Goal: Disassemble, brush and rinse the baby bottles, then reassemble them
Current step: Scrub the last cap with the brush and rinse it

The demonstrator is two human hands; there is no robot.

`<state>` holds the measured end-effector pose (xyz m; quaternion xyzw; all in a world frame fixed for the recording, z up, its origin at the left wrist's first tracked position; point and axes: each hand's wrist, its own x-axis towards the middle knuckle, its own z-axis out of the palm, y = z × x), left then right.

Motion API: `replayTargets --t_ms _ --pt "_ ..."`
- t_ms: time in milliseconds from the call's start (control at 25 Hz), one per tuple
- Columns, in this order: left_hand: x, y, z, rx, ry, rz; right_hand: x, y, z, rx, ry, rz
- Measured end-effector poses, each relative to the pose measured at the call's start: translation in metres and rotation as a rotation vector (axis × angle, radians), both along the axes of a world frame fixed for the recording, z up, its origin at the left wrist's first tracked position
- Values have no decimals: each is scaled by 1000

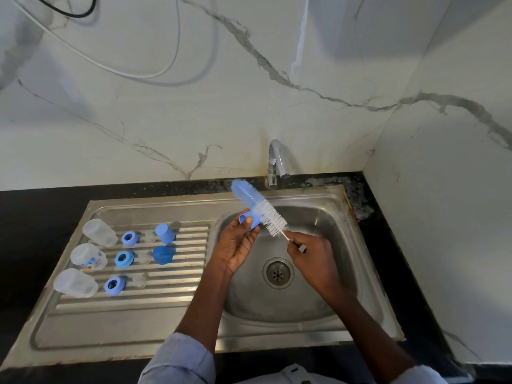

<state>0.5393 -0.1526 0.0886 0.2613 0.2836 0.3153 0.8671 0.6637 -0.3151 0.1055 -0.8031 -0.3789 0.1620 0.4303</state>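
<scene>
The left hand (238, 245) pinches a small blue cap (250, 220) between thumb and fingertips, above the sink basin (318, 217) at its 10 o'clock rim. The cap is matte, opaque plastic, a short tapered cup, tilted so its open mouth faces 9 o'clock. The right hand (310, 259) curls round the thin white handle of a bottle brush (260, 207), which slants toward 11 o'clock. Its bristles are white and spiky near the handle, blue and denser at the rounded tip; the white part touches the cap's outer side.

On the ribbed steel drainboard (177, 295), at 9 o'clock from the hands, the parts lie in 3 rows. 3 clear bottle bodies (99, 232) (88, 256) (75, 282) lie on their sides, cloudy and cylindrical; the middle 1 carries a coloured print. Beside them sit 3 blue rings (130, 238) (124, 258) (114, 285), round collars with open centres, then 3 clear teats (149, 236) (144, 256) (138, 280), soft and nearly see-through. At the 3 o'clock end stand 2 more blue caps (165, 233) (163, 254).

The basin is brushed stainless steel with a round slotted drain (278, 273) in its middle. A chrome tap (278, 162) curves over it at 12 o'clock, before a white marble-veined wall (194, 106).
</scene>
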Motion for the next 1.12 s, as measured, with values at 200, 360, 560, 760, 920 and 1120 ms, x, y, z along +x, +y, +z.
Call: replayTargets --t_ms 200,360,560,760,920,1120 --pt "-1 2 -4 -3 9 -48 3 -1 -1 12 -11 -10" --pt "-3 3 -4 84 12 -65 5 -3 -4 34 14 22" --pt "-3 1 -2 102 62 -144 8 -2 -3 40 -19 27" --pt "-6 1 0 -13 51 -191 15 -1 -7 -20 146 -49" --pt "-2 2 0 -80 74 -110 7 -5 -8 83 163 -85" --pt "2 -3 -4 -23 128 -119 10 3 6 -36 -58 -39"
